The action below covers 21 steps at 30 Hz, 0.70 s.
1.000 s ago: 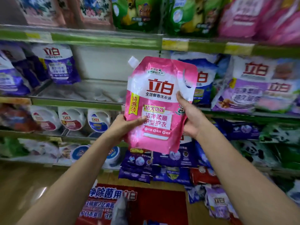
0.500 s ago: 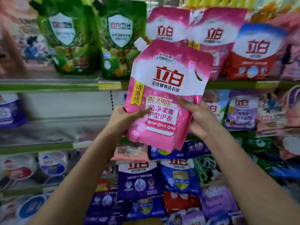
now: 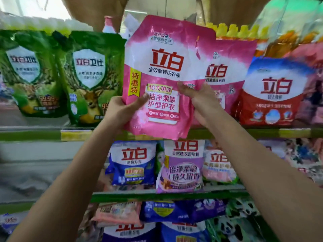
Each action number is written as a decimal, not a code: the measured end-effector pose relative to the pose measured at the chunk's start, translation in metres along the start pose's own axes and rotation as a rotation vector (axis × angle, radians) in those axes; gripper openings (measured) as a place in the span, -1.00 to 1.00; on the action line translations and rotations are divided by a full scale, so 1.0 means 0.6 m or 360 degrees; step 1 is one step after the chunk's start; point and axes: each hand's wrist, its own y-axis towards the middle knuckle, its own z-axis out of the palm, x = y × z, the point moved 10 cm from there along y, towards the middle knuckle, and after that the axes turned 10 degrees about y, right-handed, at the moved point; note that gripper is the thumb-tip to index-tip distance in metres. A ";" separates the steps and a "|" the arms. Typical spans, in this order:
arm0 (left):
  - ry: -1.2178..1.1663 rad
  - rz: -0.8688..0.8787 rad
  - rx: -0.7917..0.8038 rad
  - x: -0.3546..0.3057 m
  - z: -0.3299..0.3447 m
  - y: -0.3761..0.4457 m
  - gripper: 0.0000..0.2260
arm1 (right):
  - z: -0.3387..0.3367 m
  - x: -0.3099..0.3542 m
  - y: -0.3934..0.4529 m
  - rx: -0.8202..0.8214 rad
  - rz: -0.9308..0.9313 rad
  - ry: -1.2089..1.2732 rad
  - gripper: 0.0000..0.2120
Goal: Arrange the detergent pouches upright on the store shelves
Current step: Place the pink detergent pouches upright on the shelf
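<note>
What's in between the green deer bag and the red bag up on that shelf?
In the head view, the pink detergent pouch held by the left hand and right hand, with another pink pouch standing behind it.

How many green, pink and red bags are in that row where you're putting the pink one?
Green bags: 2
Pink bags: 2, the held pink bag and one behind it
Red bags: 1
Total: 5, leaving out the blurry ones at the far right.
</note>
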 end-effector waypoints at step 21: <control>0.0253 0.0071 -0.0428 0.063 0.037 0.069 -0.26 | -0.013 -0.070 0.140 -0.0162 -0.0346 -0.0596 -0.36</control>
